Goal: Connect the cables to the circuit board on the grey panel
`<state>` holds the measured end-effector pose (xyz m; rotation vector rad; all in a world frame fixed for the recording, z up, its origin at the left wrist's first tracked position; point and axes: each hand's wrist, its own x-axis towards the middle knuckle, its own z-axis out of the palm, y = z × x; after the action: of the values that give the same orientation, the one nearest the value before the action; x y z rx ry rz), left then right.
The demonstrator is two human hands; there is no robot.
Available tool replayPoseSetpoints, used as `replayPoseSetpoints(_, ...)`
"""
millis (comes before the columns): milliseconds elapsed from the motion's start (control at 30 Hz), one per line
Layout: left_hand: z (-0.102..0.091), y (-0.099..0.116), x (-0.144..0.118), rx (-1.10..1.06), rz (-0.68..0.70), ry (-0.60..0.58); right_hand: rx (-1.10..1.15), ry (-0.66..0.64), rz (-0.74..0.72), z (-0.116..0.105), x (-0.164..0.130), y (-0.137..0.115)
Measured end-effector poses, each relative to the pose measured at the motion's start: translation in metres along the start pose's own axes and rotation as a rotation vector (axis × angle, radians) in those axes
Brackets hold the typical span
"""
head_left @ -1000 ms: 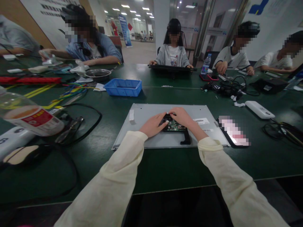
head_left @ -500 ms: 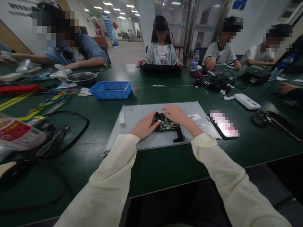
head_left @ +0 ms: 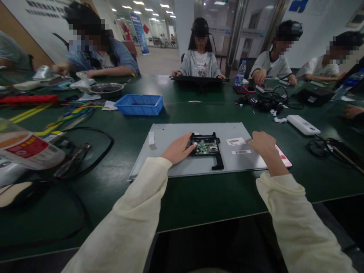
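Observation:
A grey metal-backed panel (head_left: 176,171) lies flat on the green table. On its middle sits a black plastic frame (head_left: 218,159) carrying a green circuit board (head_left: 205,148). My left hand (head_left: 179,149) grips the frame's left edge, thumb near a small white connector and fingers at the upper left corner. Over the panel's right edge, my right hand (head_left: 264,145) is closed with its fingers curled; anything inside them is hidden. Beneath that hand a phone (head_left: 285,158) shows only in part. Two white labels (head_left: 236,141) are stuck on the panel between frame and right hand.
A small white block (head_left: 151,138) rests on the panel's left side. Beyond stands a blue bin (head_left: 139,105). Left are a plastic cup (head_left: 34,146) and black cable (head_left: 109,132); right, a white power bank (head_left: 303,125) and tangled cables (head_left: 267,101). Several people sit around the table.
My right hand has left the frame and moved right to the panel's right edge, over the phone, with its fingers now curled. My left hand stays at the frame. The view has shifted slightly.

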<state>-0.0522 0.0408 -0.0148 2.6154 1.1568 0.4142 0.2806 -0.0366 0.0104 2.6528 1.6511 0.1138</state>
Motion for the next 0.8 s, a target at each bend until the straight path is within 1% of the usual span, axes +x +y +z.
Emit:
replayPoseSetpoints(100,0.001,-0.001,0.000,0.005,0.008,0.004,-0.046,-0.071,0.024,-0.007,-0.003,-0.010)
replayPoseSetpoints(167,0.001,0.000,-0.001,0.006,0.010,0.001,-0.065,-0.090,0.030,-0.011,-0.004,-0.015)
replayPoseSetpoints(267,0.001,0.001,-0.001,0.010,-0.002,-0.002,-0.082,-0.072,0.040,-0.014,-0.003,-0.016)
replayPoseSetpoints(400,0.000,0.001,-0.001,0.016,-0.005,-0.003,-0.064,-0.036,0.046,-0.016,-0.001,-0.009)
replayPoseSetpoints(467,0.000,0.001,-0.001,0.017,-0.005,-0.005,-0.031,0.001,0.026,-0.016,-0.001,-0.006)
replayPoseSetpoints(533,0.000,0.000,-0.001,0.016,-0.001,-0.006,0.015,0.069,-0.055,-0.015,-0.002,-0.008)
replayPoseSetpoints(633,0.001,-0.001,-0.001,0.013,0.008,-0.006,0.085,0.156,-0.288,-0.011,-0.009,-0.018)
replayPoseSetpoints(733,0.002,-0.002,-0.001,0.017,0.001,-0.003,0.183,0.139,-0.512,-0.004,-0.017,-0.031)
replayPoseSetpoints(800,0.003,-0.002,-0.001,0.022,-0.005,-0.002,0.310,0.110,-0.574,-0.001,-0.020,-0.034)
